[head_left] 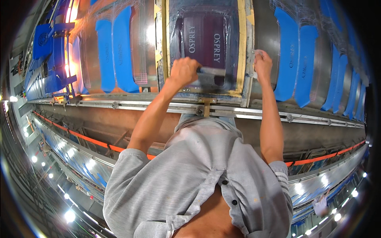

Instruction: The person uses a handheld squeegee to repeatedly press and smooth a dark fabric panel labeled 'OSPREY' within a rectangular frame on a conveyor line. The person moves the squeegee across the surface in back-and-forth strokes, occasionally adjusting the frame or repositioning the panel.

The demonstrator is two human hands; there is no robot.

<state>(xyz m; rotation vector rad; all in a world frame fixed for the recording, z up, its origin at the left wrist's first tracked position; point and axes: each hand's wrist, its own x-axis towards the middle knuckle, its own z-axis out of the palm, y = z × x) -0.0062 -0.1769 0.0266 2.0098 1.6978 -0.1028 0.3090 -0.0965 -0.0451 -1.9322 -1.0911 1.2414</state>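
Note:
In front of me lies a screen-printing frame (243, 43) with a yellowed, taped border and a dark purple mesh (204, 29) bearing pale lettering. My left hand (183, 71) is closed around one end of a squeegee (214, 74), which lies crosswise over the near part of the mesh. Part of its handle is hidden by my fingers. At the frame's right edge, my right hand (262, 65) is closed on the rim, next to a whitish fitting whose details I cannot make out.
Blue fabric pieces with faint lettering lie in pairs on the metal table, left (113, 51) and right (295, 59). A metal rail (158, 105) runs along the near edge. A blue machine with a glowing orange heater (67, 51) stands at far left. Another long table stretches behind me.

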